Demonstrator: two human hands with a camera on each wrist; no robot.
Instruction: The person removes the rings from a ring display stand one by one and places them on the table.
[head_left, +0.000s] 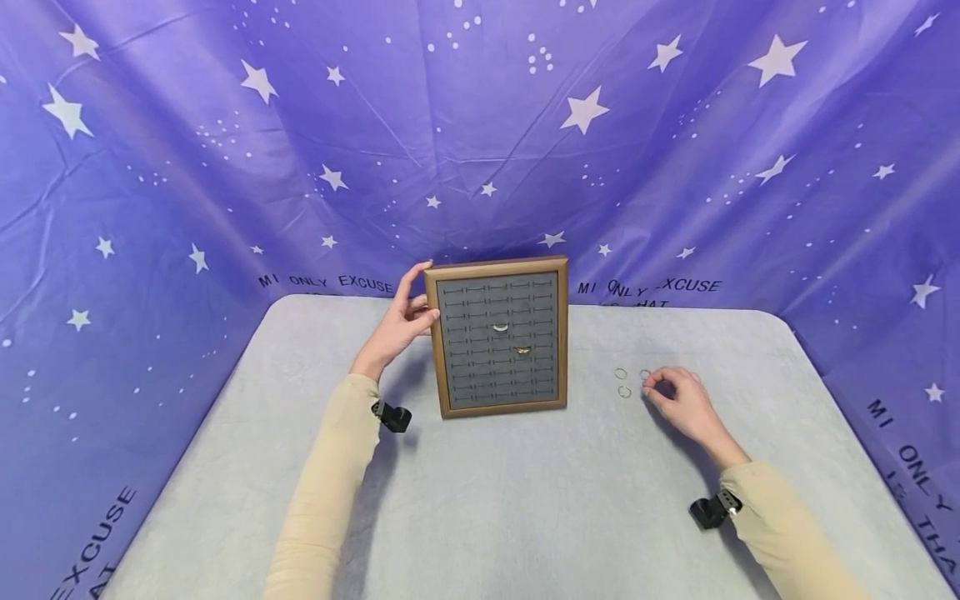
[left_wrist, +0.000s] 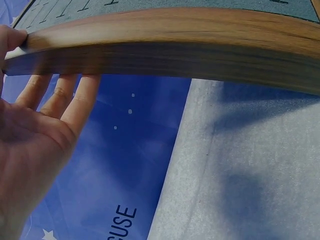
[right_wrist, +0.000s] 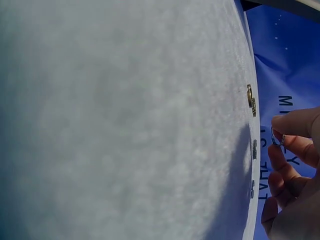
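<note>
A wooden-framed ring display board (head_left: 498, 337) with a grey slotted insert stands tilted up on the table. My left hand (head_left: 397, 329) grips its left side near the top, thumb at the front edge and fingers behind. That hand (left_wrist: 42, 130) also shows along the wooden frame (left_wrist: 175, 35) in the left wrist view. Two rings, one silvery (head_left: 500, 328) and one gold (head_left: 522, 351), sit in the slots. My right hand (head_left: 682, 404) pinches a small silvery ring (right_wrist: 274, 136) between thumb and fingers. Just left of it lie two thin rings, one farther (head_left: 620, 373) and one nearer (head_left: 625, 392).
The pale grey table (head_left: 480, 517) reaches toward me. A purple star-printed cloth (head_left: 480, 125) hangs behind and beside it. Several rings, among them a gold one (right_wrist: 250, 96), stand out at the table's edge line in the right wrist view.
</note>
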